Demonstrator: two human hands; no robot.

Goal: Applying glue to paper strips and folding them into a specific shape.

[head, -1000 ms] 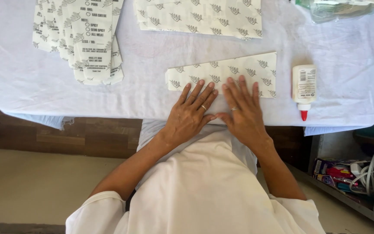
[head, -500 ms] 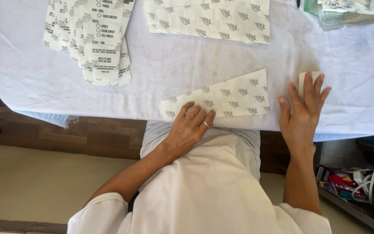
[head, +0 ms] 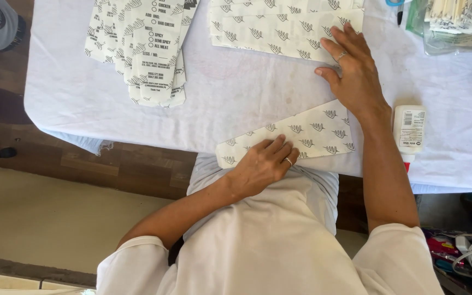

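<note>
With the left hand (head: 263, 161) flat on the folded paper piece (head: 301, 134) and the right hand (head: 353, 71) spread on the far stack of sheets (head: 279, 30) — hands well apart — the piece, overhanging the table (head: 236, 98) edge, could slip off.

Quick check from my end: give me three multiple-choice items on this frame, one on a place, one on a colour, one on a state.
1. Where is the glue bottle?
A. Beside the right forearm
B. Left of the fanned stack
C. On the floor

2. What colour is the table cover?
A. Green
B. White
C. Red

3. What is the left hand doing?
A. Lifting the bottle
B. Hanging off the table
C. Pressing flat on the folded printed sheet

Answers: 1 A, it lies near the table's right edge; 2 B, the cloth is white; 3 C, its fingers lie flat on the sheet.
</note>
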